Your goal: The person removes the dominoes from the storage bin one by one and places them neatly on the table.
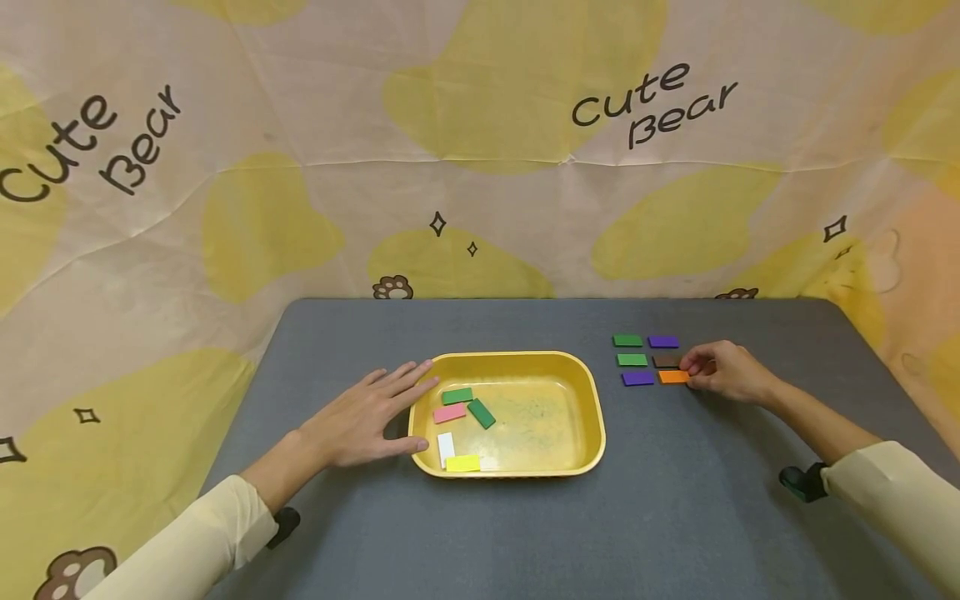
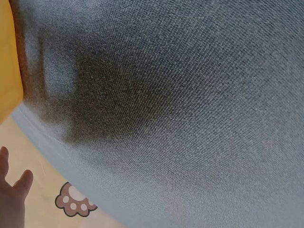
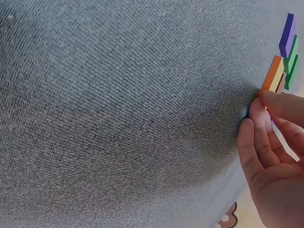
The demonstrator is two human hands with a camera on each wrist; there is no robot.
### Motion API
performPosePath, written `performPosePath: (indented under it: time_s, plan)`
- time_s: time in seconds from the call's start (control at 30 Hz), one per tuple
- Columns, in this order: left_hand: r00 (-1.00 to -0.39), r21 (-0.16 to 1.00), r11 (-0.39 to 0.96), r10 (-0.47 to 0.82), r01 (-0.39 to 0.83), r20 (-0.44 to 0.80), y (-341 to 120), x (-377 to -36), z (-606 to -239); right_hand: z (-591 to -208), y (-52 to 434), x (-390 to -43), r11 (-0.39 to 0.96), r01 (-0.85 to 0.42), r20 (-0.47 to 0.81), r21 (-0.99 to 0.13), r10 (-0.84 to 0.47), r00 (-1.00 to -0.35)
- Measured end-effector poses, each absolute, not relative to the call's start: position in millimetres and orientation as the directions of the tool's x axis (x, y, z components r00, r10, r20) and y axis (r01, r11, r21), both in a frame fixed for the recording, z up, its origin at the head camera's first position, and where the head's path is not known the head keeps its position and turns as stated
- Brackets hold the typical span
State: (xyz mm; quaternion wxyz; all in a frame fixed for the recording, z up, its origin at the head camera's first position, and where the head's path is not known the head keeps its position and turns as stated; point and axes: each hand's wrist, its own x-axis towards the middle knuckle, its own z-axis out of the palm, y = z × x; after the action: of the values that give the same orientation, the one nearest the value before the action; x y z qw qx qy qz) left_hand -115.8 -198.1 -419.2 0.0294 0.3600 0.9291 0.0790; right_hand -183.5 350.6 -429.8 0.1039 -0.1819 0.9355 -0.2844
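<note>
On the right of the table, my right hand (image 1: pixel 726 372) pinches the near end of an orange block (image 1: pixel 672 377), thumb and fingertips at its right end. That block lies in a small grid beside a purple block (image 1: pixel 637 379), with a brown block (image 1: pixel 665 362) just behind it. My left hand (image 1: pixel 367 417) has its fingers spread and extended, resting at the left rim of a yellow tray (image 1: pixel 596 417). Inside the tray lie a pink block (image 1: pixel 449 413), a white block (image 1: pixel 446 448), a yellow block (image 1: pixel 462 463) and two green ones.
Farther back in the grid are a light green block (image 1: pixel 632 360), a dark green block (image 1: pixel 627 341) and another purple block (image 1: pixel 663 342). The grey table (image 1: pixel 525 542) ends at a patterned cloth backdrop (image 1: pixel 480 208).
</note>
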Motion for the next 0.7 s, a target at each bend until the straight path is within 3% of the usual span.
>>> performPosePath:
  time_s: [0.33,0.7]
  plan:
    - [-0.739,0.171,0.729,0.673,0.663,-0.002,-198,-116,-418,-420,347,-183,0.782,-0.283,-0.100,-0.556,-0.400,-0.911]
    - [-0.735,0.178,0.722,0.678,0.668,0.009,-199,-116,-419,-371,309,-196,0.735,-0.314,-0.048,-0.601,-0.425,-0.904]
